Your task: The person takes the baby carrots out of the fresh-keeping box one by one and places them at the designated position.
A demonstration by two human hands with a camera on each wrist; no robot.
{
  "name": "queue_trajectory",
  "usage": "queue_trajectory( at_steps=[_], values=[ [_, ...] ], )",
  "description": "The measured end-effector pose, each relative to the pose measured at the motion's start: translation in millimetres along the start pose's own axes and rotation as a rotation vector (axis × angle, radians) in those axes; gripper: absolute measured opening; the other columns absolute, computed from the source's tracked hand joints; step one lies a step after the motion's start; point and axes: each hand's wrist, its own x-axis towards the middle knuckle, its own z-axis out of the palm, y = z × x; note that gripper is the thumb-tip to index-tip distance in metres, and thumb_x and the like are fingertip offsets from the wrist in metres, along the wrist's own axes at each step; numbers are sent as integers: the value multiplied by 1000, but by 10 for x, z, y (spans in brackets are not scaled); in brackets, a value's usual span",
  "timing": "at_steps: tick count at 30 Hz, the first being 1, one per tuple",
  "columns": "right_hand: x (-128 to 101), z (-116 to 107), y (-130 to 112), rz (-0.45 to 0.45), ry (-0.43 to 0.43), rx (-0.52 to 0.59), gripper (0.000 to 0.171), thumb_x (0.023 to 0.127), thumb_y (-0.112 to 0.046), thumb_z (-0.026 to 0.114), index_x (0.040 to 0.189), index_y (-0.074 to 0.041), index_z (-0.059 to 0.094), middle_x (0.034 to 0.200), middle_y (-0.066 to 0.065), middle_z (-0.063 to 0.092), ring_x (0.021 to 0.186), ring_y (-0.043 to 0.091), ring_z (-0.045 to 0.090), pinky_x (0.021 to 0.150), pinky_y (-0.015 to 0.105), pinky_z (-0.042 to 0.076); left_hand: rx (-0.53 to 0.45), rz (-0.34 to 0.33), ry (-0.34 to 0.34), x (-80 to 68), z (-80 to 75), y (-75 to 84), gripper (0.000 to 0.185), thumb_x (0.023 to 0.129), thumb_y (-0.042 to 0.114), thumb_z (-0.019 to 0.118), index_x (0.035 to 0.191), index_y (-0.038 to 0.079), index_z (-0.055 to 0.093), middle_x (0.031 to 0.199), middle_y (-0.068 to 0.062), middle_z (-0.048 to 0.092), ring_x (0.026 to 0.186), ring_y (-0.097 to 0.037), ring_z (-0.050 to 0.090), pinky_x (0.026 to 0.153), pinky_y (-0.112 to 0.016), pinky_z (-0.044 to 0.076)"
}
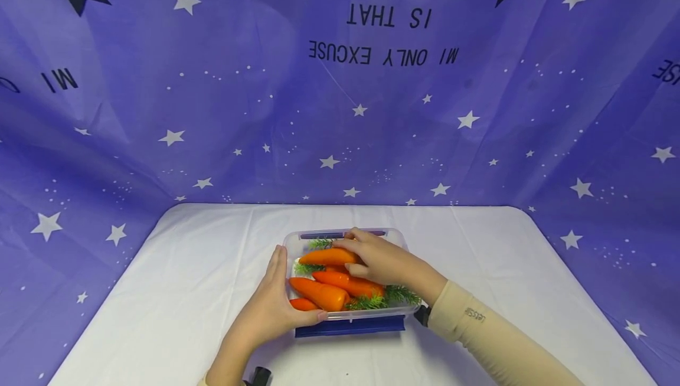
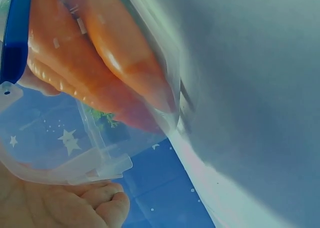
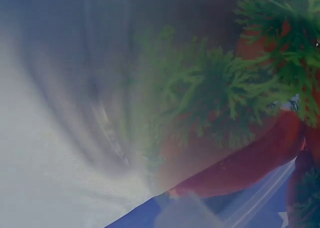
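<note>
A clear plastic storage box (image 1: 372, 314) holds several orange carrots (image 1: 321, 293) with feathery green tops (image 1: 401, 295). My left hand (image 1: 265, 309) grips the box at its near left corner, thumb over the front rim and fingers along the outer left wall. In the left wrist view, the left fingers (image 2: 107, 203) lie beside the box, and carrots (image 2: 127, 52) show through its wall. Reaching over the right side, my right hand (image 1: 379, 256) holds the rearmost carrot (image 1: 323, 257) by its thick end, thumb in front. The right wrist view shows green tops (image 3: 215, 97) hazily through plastic.
Dark blue latch flaps hang open along the box's front (image 1: 350, 327). The box stands on a white cloth-covered table (image 1: 212, 268). A purple star-printed curtain (image 1: 265, 108) rises behind the table and on both sides.
</note>
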Motion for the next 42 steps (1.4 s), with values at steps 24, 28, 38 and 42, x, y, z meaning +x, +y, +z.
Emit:
queue_trajectory(
  at_steps=[24, 28, 38, 42],
  values=[
    [4, 2, 31, 28, 101, 23, 29, 85, -30, 59, 112, -21, 53, 90, -13, 54, 77, 6, 49, 67, 20, 44, 8, -21, -17, -3, -18, 30, 144, 52, 78, 72, 152, 15, -10, 160, -5, -10, 147, -30, 8, 114, -54, 22],
    [-7, -2, 48, 58, 73, 19, 31, 87, -33, 58, 115, -21, 53, 93, -10, 53, 77, 7, 50, 67, 20, 45, 3, -25, -19, -2, -18, 35, 144, 52, 77, 73, 152, 15, -10, 160, -5, -10, 147, -30, 8, 114, -54, 22],
    [-47, -30, 87, 94, -34, 12, 51, 85, -36, 58, 134, -27, 50, 117, 3, 55, 85, 15, 55, 74, 33, 49, 30, -9, -7, -7, -17, 41, 144, 52, 77, 72, 152, 12, -9, 160, -7, -9, 147, -30, 7, 115, -52, 21],
    [-56, -31, 100, 88, -51, -1, 53, 85, -37, 57, 136, -27, 49, 119, 1, 57, 89, 14, 54, 78, 33, 49, 24, -14, -7, -11, -14, 29, 144, 52, 78, 72, 152, 13, -10, 160, -8, -9, 147, -31, 7, 115, -53, 21]
  ],
)
